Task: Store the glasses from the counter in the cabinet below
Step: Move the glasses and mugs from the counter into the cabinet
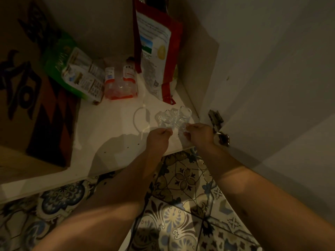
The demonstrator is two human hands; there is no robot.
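Several clear glasses stand clustered on the white cabinet shelf, near its right front corner. My left hand pinches the near rim of the left glasses in the cluster. My right hand grips a clear glass at the cluster's near right side. Both hands reach into the low cabinet from the front. The glasses are transparent and dimly lit, so their edges are hard to separate.
A red and white bag stands at the back right. Small orange-labelled containers and a green packet sit behind the glasses. A patterned cardboard box fills the left side. The open door with its hinge is to the right. Patterned floor tiles lie below.
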